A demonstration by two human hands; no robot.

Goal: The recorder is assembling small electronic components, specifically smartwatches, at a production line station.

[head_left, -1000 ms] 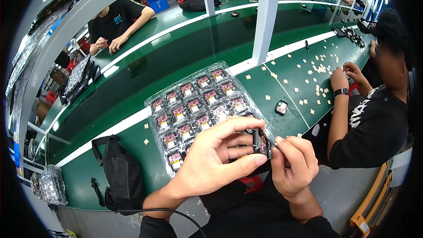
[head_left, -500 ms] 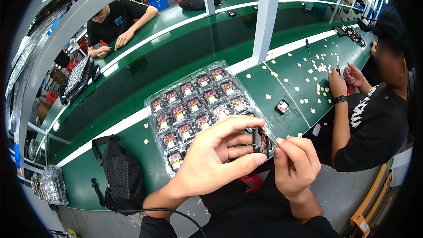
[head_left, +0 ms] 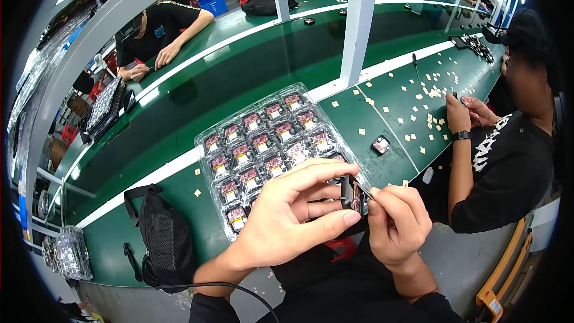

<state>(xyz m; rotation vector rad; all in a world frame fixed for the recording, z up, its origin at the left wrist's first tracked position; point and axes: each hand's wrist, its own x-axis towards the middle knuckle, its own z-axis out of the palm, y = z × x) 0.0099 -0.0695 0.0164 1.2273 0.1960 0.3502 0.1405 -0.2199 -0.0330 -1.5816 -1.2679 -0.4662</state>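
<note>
My left hand [head_left: 287, 215] holds a small black device [head_left: 351, 194] between thumb and fingers, just above the near edge of the green table. My right hand [head_left: 397, 221] pinches a thin metal tool [head_left: 363, 188] whose tip touches the device. Right behind my hands lies a clear plastic tray [head_left: 206, 143] with several small pink and white parts sitting in its pockets. Another small black device [head_left: 381, 144] lies on the table to the right of the tray.
A black mesh bag [head_left: 162, 239] lies at my left on the table. Small beige squares [head_left: 418, 98] are scattered at right, where a person in black [head_left: 508, 155] works. A white post [head_left: 359, 21] rises behind the tray. Other people sit across the green conveyor [head_left: 239, 72].
My hands stay nearly still on the device; the right hand's tool has shifted slightly. The person at right has moved their hands over the scattered squares.
</note>
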